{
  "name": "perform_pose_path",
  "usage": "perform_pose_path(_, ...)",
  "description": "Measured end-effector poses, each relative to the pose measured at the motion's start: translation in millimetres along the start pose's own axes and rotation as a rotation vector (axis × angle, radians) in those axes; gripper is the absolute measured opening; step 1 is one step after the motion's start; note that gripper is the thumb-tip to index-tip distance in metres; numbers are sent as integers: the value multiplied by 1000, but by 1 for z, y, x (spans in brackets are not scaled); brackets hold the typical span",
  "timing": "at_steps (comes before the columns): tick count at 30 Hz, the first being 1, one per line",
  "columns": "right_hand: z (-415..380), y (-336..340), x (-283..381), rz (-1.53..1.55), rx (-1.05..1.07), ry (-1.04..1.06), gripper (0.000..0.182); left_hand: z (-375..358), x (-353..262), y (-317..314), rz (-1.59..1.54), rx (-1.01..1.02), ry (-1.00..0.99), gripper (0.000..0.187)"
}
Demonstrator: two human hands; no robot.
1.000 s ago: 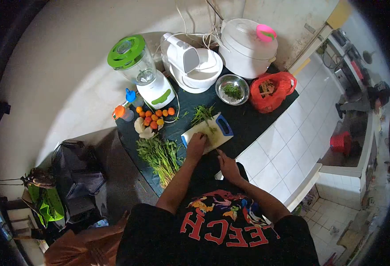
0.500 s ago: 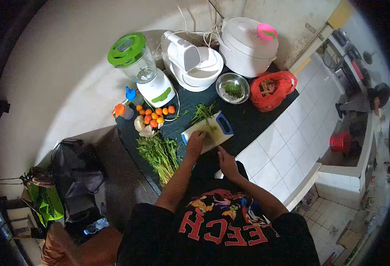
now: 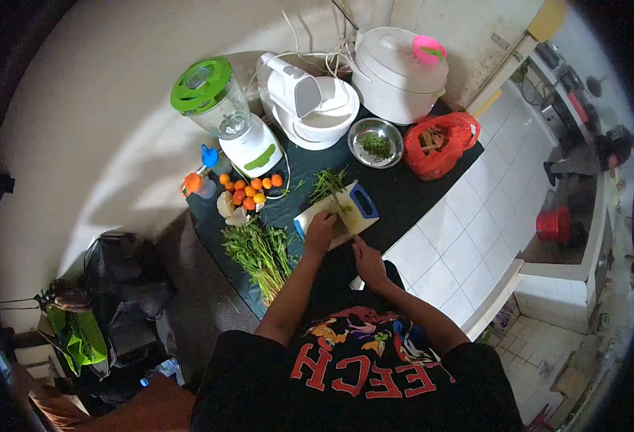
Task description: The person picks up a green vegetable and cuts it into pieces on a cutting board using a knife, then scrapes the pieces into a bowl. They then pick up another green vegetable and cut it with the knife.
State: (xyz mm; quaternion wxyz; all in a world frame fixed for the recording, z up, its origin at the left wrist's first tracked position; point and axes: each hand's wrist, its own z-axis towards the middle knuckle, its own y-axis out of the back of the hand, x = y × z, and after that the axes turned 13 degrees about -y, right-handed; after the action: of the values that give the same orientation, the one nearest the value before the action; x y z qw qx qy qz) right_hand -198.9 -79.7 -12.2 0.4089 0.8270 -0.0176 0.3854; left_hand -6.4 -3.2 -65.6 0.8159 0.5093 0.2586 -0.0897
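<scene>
My left hand rests on the white, blue-edged cutting board, fingers bent and pressed together; whatever lies under them is hidden. At the board's near edge my right hand is closed round the handle of a knife, whose thin blade points away across the board. Bits of chopped green lie by the blade. Cut leafy greens are heaped at the board's far edge. To the left lies a large bunch of leafy greens with long pale stems.
Small orange tomatoes and garlic lie at the left, near a green-lidded blender. Behind are a white stand mixer, a steel bowl of chopped greens, a red plastic bag and a white lidded pot. Another person is far right.
The knife blade now shows more clearly over the board. Both hands stay nearly in place. The whole view has shifted slightly, and a brown shape at lower left has moved.
</scene>
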Motion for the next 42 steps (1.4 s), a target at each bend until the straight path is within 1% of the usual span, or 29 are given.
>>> perform_pose_path(2,-8,2,0,88,-57,86,41,4,-4,3,0,19,26,27)
perform_pose_path(4,-12,-1,-6,55,-38,68,41,12,-19,18,-196,57,332,25)
perform_pose_path(5,-14,-1,-9,21,-15,56,41,9,-14,13,-201,59,330,25)
perform_pose_path(6,-14,1,-7,19,-17,53,41,2,0,0,-90,45,173,25)
perform_pose_path(7,-15,3,-5,-10,11,3,41,0,3,-3,22,32,17,24)
perform_pose_path(8,-15,5,-3,-39,39,-45,41,-3,4,-6,20,33,15,24)
perform_pose_path(9,-13,2,-7,-37,38,-45,41,-4,1,-3,21,28,7,25)
perform_pose_path(10,-8,-1,-11,-65,17,15,41,-3,-1,0,23,21,-2,25)
perform_pose_path(11,-4,-4,-16,-92,-3,75,41,-2,-2,2,24,21,-4,25)
perform_pose_path(15,6,-6,-12,12,-18,79,43,-9,-1,-2,10,-15,-6,26)
perform_pose_path(17,8,-8,-14,73,-108,187,42,-11,4,-7,35,-27,-16,26)
perform_pose_path(18,5,-6,-12,75,-106,190,42,-10,4,-6,43,1,3,26)
perform_pose_path(20,-3,2,-13,-66,43,82,41,-8,0,-6,49,29,24,26)
perform_pose_path(24,-6,13,-9,-76,112,22,41,-4,-7,-4,34,-17,55,26)
perform_pose_path(26,-1,8,-13,-95,47,55,42,-6,-3,-8,38,-22,80,26)
perform_pose_path(28,3,5,-13,-62,44,63,42,-5,-5,-5,26,36,157,27)
perform_pose_path(29,6,4,-12,-35,29,68,42,-4,-7,-4,32,38,164,27)
perform_pose_path(32,10,15,0,54,94,24,43,0,-10,-2,84,-24,145,27)
perform_pose_path(34,8,15,-3,82,64,61,43,0,-9,0,-63,-10,198,26)
perform_pose_path(35,4,15,-5,106,28,94,43,1,-7,1,-64,-7,200,26)
perform_pose_path(38,-7,9,-15,82,34,100,42,-5,-4,-9,-54,-23,155,24)
perform_pose_path(39,-13,11,-12,81,31,98,42,-4,-7,-7,13,-1,134,25)
perform_pose_path(40,-19,14,-6,70,50,59,42,-3,-6,-7,81,21,109,25)
perform_pose_path(42,-24,10,-1,63,62,14,42,-3,-6,-11,61,-11,125,25)
